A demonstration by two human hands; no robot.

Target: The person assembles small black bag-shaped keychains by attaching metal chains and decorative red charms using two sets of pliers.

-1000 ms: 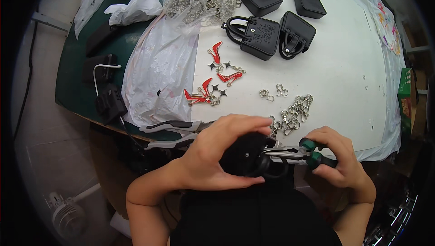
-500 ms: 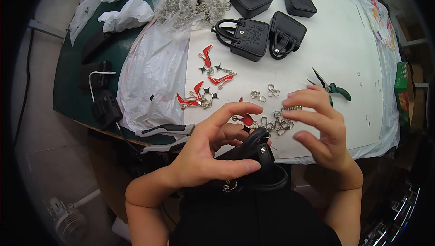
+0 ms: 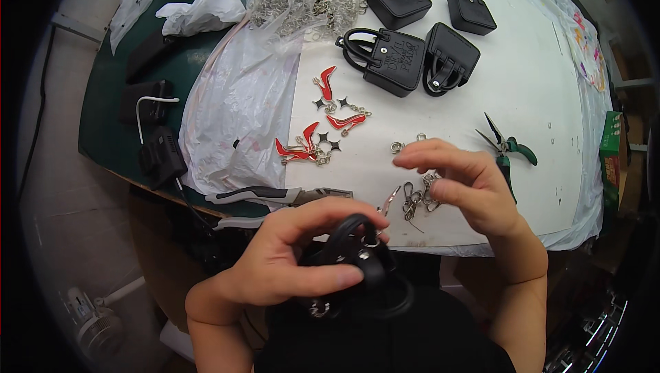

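Note:
Low in front of me, my left hand (image 3: 302, 253) grips a small black handbag (image 3: 375, 270) by its side, its two looped handles facing up. A metal ring shows at the upper handle's base, and a short bit of chain (image 3: 319, 308) hangs by my thumb. Just beyond my left fingertips is a slim shoe-shaped charm (image 3: 389, 201), seen nearly edge-on; whether it is joined to the bag I cannot tell. My right hand (image 3: 467, 184) hovers with curved, parted fingers, holding nothing visible. Below its fingers lie several metal clasps (image 3: 414, 201), with loose rings (image 3: 397, 147) just beyond.
Green-handled needle-nose pliers (image 3: 505, 145) lie open at right. Grey-handled pliers (image 3: 261, 195) rest near the left front edge. Red high-heel charms (image 3: 347, 121) sit centre-left. Several black mini handbags (image 3: 395, 63) and a clear bag of chains (image 3: 302, 2) occupy the back.
My left hand has brought the handbag a little left and closer to me. My right hand has shifted slightly left and down. The shoe charm now appears turned edge-on. The whole view has shifted slightly.

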